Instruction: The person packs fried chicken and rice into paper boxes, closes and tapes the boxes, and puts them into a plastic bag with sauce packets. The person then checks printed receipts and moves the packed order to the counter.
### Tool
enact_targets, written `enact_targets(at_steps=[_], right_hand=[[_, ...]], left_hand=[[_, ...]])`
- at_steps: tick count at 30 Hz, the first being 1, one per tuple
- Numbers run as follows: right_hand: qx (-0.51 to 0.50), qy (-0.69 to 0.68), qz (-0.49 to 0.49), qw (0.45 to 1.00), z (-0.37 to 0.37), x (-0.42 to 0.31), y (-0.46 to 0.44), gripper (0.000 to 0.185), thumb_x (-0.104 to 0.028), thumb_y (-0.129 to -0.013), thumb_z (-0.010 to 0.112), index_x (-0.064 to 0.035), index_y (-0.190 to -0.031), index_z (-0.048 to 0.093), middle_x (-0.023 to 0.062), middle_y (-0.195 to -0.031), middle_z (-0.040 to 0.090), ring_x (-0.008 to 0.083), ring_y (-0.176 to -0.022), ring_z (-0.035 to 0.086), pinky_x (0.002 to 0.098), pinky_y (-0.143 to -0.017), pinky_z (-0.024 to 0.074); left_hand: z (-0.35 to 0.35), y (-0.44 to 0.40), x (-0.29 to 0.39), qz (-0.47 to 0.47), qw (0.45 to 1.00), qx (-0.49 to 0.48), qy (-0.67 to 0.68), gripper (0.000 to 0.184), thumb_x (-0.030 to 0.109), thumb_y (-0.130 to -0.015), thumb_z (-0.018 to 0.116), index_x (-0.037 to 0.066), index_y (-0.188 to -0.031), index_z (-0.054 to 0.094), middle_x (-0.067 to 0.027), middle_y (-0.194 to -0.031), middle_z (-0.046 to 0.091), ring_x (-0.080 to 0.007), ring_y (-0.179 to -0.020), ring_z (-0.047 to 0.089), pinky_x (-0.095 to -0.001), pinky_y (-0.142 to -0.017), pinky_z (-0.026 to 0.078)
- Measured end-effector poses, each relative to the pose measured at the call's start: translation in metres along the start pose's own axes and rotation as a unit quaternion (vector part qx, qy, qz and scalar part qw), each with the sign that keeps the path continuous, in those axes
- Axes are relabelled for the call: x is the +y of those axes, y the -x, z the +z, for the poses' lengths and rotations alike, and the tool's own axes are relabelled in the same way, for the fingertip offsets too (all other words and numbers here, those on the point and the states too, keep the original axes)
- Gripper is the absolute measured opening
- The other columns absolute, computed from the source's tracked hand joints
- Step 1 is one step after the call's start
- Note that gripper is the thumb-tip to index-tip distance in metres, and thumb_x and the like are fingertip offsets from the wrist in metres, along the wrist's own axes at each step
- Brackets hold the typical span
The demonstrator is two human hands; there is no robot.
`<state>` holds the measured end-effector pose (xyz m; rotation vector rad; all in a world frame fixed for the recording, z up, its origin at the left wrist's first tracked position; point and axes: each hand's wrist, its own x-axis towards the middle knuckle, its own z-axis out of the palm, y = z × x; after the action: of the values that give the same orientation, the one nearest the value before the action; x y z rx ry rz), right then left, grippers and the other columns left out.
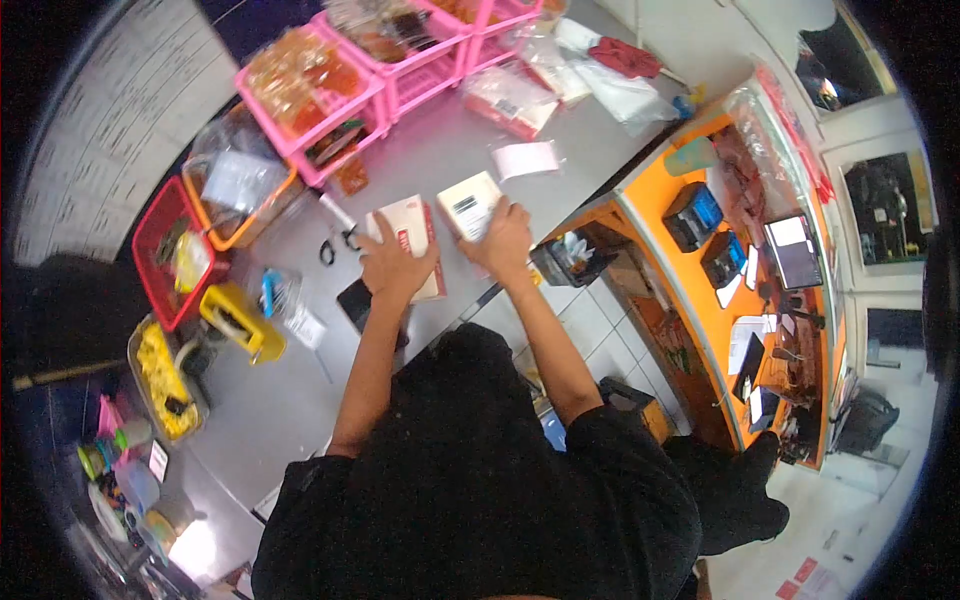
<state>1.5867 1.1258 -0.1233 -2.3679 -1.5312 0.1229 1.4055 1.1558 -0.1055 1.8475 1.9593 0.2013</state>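
My left hand (396,262) lies with spread fingers on a white box with red print (408,222) on the grey table. Just to the right, my right hand (500,240) has its fingers around the side of a cream box (470,203) that carries a barcode label. The two boxes stand close together with a narrow gap between them. Beside my left wrist a dark phone-like object (358,303) is partly covered by my forearm. Black-handled scissors (328,252) lie left of the white box.
Pink baskets (380,90) of packaged goods stand at the back. Left are a red basket (150,235), an orange-rimmed basket (240,235), a yellow tape dispenser (243,325) and a yellow-filled tub (160,380). Packets (512,97) lie behind the boxes; an orange desk (655,200) is right.
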Motion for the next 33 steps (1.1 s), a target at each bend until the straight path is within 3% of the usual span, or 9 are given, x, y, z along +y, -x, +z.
enact_targets(at_steps=[1,4,10,12,18,21,24,25,33], right_hand=[[0.011,-0.019,-0.026,0.999,0.005,0.007,-0.003,0.096,-0.045,-0.058,0.086,0.0082,-0.127,0.046,0.0226,-0.111,0.053,0.039,-0.104,0.054,0.0454,-0.091,0.05],[0.009,-0.086,-0.132,0.987,-0.01,0.022,-0.013,0.094,-0.047,-0.062,0.084,0.0073,-0.13,0.048,0.025,-0.119,0.054,0.041,-0.109,0.055,0.046,-0.092,0.0498],[0.159,-0.141,-0.109,0.971,-0.028,0.164,-0.183,0.029,-0.026,-0.085,0.068,-0.0005,-0.098,0.069,0.0176,-0.101,0.069,0.0362,-0.095,0.066,0.0441,-0.087,0.0519],[0.218,-0.134,-0.111,0.96,-0.022,0.229,-0.278,0.02,-0.019,-0.087,0.063,-0.0023,-0.097,0.07,0.0178,-0.101,0.069,0.037,-0.095,0.065,0.0442,-0.085,0.0521],[0.154,-0.049,-0.174,0.971,-0.016,0.325,-0.489,0.018,-0.014,-0.09,0.058,-0.0053,-0.099,0.072,0.0181,-0.104,0.07,0.0355,-0.093,0.068,0.0452,-0.082,0.0542],[-0.047,0.12,-0.169,0.977,0.007,0.362,-0.555,0.025,-0.024,-0.089,0.062,-0.0109,-0.108,0.072,0.0192,-0.1,0.069,0.0381,-0.09,0.068,0.0495,-0.078,0.0552],[-0.084,0.106,-0.206,0.969,-0.003,0.365,-0.569,0.029,-0.029,-0.09,0.063,-0.0134,-0.113,0.071,0.0198,-0.101,0.067,0.0397,-0.09,0.068,0.0502,-0.078,0.055],[-0.104,0.129,-0.224,0.96,-0.002,0.371,-0.575,0.042,-0.04,-0.087,0.069,-0.0154,-0.12,0.066,0.0192,-0.109,0.063,0.0376,-0.095,0.067,0.048,-0.078,0.0556],[0.022,-0.092,-0.188,0.978,0.017,0.389,-0.556,0.023,-0.034,-0.084,0.073,-0.0154,-0.097,0.077,0.0081,-0.099,0.065,0.0299,-0.087,0.067,0.0431,-0.074,0.0539]], left_hand=[[0.007,-0.004,0.006,0.002,1.0,-0.018,-0.01,0.117,0.069,-0.075,0.067,0.007,-0.158,0.012,-0.0473,-0.142,0.027,-0.0583,-0.113,0.055,-0.0533,-0.095,0.049],[0.036,-0.013,0.013,0.017,0.999,0.024,-0.021,0.11,0.063,-0.078,0.066,0.005,-0.157,0.015,-0.0458,-0.139,0.029,-0.0594,-0.107,0.056,-0.0549,-0.088,0.052],[0.019,-0.001,0.05,-0.026,0.998,-0.047,0.022,0.099,0.057,-0.087,0.061,0.006,-0.158,0.012,-0.0478,-0.145,0.021,-0.0614,-0.117,0.05,-0.0565,-0.097,0.047],[0.032,-0.001,0.05,-0.036,0.999,-0.011,-0.008,0.095,0.05,-0.089,0.061,0.003,-0.157,0.013,-0.047,-0.147,0.019,-0.0617,-0.124,0.043,-0.0566,-0.104,0.041],[0.033,-0.005,0.1,-0.021,0.978,0.186,-0.087,0.09,0.035,-0.089,0.065,-0.005,-0.154,0.017,-0.046,-0.149,0.016,-0.0604,-0.137,0.025,-0.0564,-0.112,0.031],[0.037,-0.009,0.137,-0.054,0.981,0.186,0.0,0.086,0.028,-0.089,0.064,-0.005,-0.154,0.018,-0.0437,-0.151,0.01,-0.0595,-0.138,0.024,-0.0544,-0.113,0.032],[0.039,-0.018,0.165,-0.067,0.98,0.189,0.014,0.084,0.023,-0.089,0.064,-0.004,-0.154,0.018,-0.0406,-0.152,0.007,-0.0569,-0.136,0.029,-0.054,-0.111,0.035],[0.04,-0.019,0.174,-0.071,0.98,0.185,0.004,0.083,0.021,-0.089,0.064,-0.004,-0.154,0.018,-0.0394,-0.153,0.006,-0.0557,-0.135,0.032,-0.054,-0.11,0.037],[0.045,-0.057,0.21,-0.038,0.979,0.2,0.003,0.075,0.024,-0.093,0.061,-0.002,-0.153,0.024,-0.0373,-0.153,0.006,-0.053,-0.133,0.036,-0.053,-0.11,0.036]])
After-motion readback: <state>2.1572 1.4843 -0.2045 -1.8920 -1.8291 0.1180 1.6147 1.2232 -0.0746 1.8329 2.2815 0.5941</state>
